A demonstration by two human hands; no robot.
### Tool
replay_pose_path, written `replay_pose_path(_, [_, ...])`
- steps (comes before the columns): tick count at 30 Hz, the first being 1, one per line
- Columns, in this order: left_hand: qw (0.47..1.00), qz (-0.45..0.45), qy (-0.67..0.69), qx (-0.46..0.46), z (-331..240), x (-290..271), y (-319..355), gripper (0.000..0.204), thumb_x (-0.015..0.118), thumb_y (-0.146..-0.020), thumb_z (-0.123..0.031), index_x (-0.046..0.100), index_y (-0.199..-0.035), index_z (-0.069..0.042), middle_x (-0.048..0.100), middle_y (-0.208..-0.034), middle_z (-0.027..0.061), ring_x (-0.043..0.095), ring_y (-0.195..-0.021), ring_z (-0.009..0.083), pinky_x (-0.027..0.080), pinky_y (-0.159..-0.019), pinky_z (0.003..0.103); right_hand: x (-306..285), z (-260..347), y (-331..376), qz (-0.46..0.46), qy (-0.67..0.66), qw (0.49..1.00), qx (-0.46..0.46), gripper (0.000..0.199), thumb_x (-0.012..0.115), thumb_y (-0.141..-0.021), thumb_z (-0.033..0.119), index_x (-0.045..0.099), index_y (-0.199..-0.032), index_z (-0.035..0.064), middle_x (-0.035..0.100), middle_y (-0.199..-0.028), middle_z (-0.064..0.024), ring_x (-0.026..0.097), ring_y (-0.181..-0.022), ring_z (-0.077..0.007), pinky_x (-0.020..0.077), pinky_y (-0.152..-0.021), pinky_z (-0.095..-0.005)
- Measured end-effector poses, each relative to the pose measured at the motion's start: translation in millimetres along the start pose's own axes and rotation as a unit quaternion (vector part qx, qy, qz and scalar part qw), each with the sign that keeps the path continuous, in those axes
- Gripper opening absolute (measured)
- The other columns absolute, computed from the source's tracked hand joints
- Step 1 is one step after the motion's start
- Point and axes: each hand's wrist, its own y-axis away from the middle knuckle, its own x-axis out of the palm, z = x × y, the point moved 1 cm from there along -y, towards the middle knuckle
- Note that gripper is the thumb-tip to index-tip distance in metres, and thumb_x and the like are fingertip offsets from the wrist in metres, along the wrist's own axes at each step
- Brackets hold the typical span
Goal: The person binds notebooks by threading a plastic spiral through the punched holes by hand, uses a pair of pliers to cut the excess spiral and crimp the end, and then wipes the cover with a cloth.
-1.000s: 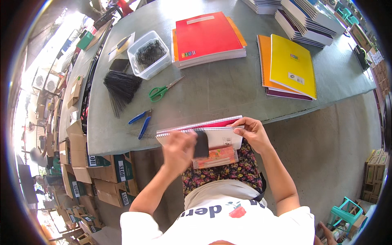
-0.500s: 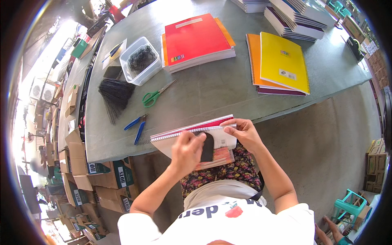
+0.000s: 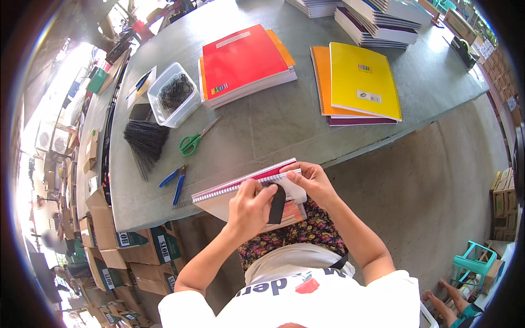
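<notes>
A spiral notebook (image 3: 216, 204) with a white back cover rests on my lap at the table's front edge, its coil side up and tilted. My right hand (image 3: 310, 183) pinches the right end of its coiled edge. Closed near the middle of the coil, my left hand (image 3: 249, 206) grips a flat black strip (image 3: 278, 203) that hangs down over the cover. A magenta cover shows just behind the coil. Blue-handled cutting pliers (image 3: 176, 183) and green-handled scissors (image 3: 191, 143) lie on the table beyond my left hand.
On the grey table (image 3: 246, 131) stand a clear plastic tub (image 3: 188, 106) of black coils, a bundle of black coils (image 3: 145, 139), a red notebook stack (image 3: 246, 63) and yellow and orange notebooks (image 3: 363, 79). More notebook stacks (image 3: 377, 24) are farther back. Cartons (image 3: 147, 246) sit below left.
The view has shifted, so the table's things appear farther left. My left hand has moved slightly along the coil with the black strip; my right hand keeps its pinch.
</notes>
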Motion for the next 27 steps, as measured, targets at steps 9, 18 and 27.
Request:
replay_pose_path(9, [0.997, 0.061, 0.028, 0.04, -16, 4, -16, 0.018, 0.067, -0.071, -0.001, 0.067, -0.089, -0.006, 0.06, -0.08, 0.0071, 0.056, -0.075, 0.0221, 0.046, -0.063, 0.033, -13, -16, 0, -0.072, -0.043, 0.987, 0.14, 0.043, 0.046, -0.095, 0.035, 0.056, -0.112, -0.0043, 0.056, -0.108, -0.0054, 0.048, -0.1, -0.0094, 0.0384, -0.087, -0.0247])
replay_pose_path(18, [0.999, -0.032, 0.002, 0.034, -14, 4, -46, 0.019, 0.072, -0.067, -0.005, 0.07, -0.086, -0.006, 0.062, -0.074, 0.0097, 0.059, -0.073, 0.0235, 0.048, -0.065, 0.031, -8, -4, 5, -0.011, -0.033, 0.994, 0.108, 0.048, 0.041, -0.096, 0.042, 0.057, -0.106, -0.0029, 0.055, -0.094, -0.0007, 0.048, -0.085, -0.0075, 0.0384, -0.078, -0.0221])
replay_pose_path(27, [0.991, -0.124, -0.036, -0.025, 46, -10, -99, 0.015, 0.065, -0.071, -0.004, 0.068, -0.086, -0.005, 0.062, -0.079, 0.0121, 0.057, -0.078, 0.0273, 0.047, -0.073, 0.035, -4, -10, 7, 0.069, 0.069, 0.995, 0.002, 0.031, 0.057, -0.09, 0.027, 0.061, -0.104, -0.0006, 0.064, -0.087, -0.0014, 0.054, -0.08, -0.0071, 0.0439, -0.074, -0.0236])
